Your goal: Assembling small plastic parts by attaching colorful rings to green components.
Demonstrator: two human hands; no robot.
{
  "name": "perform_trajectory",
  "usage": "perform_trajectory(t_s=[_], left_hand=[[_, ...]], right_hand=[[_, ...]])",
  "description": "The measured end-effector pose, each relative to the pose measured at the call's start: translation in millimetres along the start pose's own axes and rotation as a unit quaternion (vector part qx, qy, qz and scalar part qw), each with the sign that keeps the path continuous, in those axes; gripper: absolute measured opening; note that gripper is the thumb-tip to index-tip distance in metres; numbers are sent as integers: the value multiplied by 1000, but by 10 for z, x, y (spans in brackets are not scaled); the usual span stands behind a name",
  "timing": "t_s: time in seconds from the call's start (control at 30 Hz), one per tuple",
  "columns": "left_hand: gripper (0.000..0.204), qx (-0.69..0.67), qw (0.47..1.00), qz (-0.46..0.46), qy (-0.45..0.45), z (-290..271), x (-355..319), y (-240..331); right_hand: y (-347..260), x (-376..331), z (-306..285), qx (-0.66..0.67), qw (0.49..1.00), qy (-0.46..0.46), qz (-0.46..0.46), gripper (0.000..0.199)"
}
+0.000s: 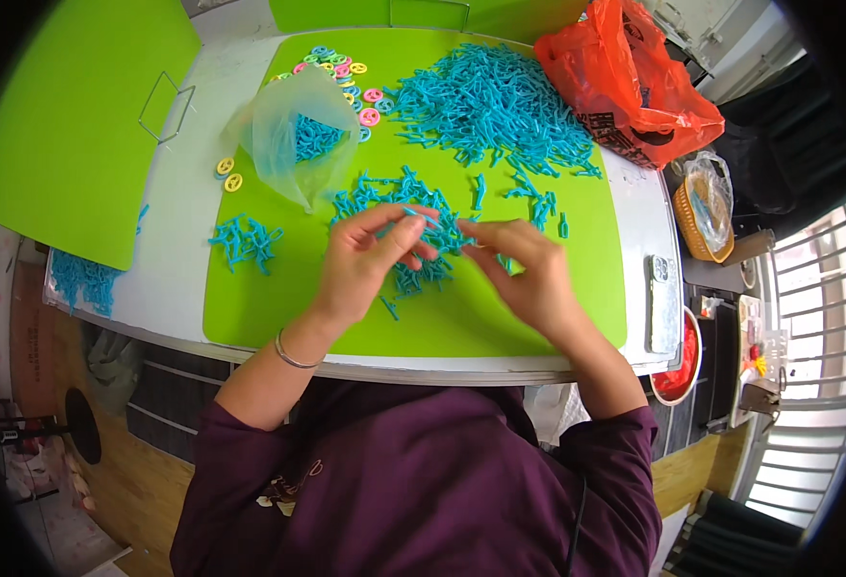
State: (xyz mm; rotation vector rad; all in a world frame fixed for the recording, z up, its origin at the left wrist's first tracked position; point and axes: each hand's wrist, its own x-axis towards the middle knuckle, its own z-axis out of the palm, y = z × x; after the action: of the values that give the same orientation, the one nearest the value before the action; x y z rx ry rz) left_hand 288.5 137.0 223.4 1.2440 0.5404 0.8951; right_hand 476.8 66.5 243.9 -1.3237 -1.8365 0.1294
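Over the middle of a green mat (288, 322), my left hand (370, 252) pinches a small blue plastic piece (421, 217) between thumb and fingers. Close beside it, my right hand (529, 264) has its thumb and index finger pressed together; what they hold, if anything, is too small to name. Beneath both hands lies a loose heap of blue plastic pieces (423, 274). A smaller cluster of the same pieces (243, 242) sits left of my left hand. Past my right hand, a few single pieces (563, 225) are scattered.
A large blue pile (490, 101) fills the mat's far right, next to a red plastic bag (625, 82). Far left stands a translucent bag (298, 125) with blue pieces, near colourful small rings (370, 116). A phone (663, 303) lies at the table's right edge, close to a basket (702, 221).
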Motion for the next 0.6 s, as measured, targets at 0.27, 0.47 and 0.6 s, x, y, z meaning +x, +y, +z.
perform_trajectory(t_s=[0.27, 0.47, 0.6], left_hand=[[16, -52, 998, -19, 33, -96, 53, 65], [16, -25, 999, -20, -20, -128, 80, -45], [15, -45, 999, -16, 7, -102, 81, 27]], right_hand=[[776, -12, -676, -211, 949, 38, 230, 13], [471, -9, -471, -47, 965, -136, 218, 16], [397, -28, -245, 1, 982, -118, 149, 21]])
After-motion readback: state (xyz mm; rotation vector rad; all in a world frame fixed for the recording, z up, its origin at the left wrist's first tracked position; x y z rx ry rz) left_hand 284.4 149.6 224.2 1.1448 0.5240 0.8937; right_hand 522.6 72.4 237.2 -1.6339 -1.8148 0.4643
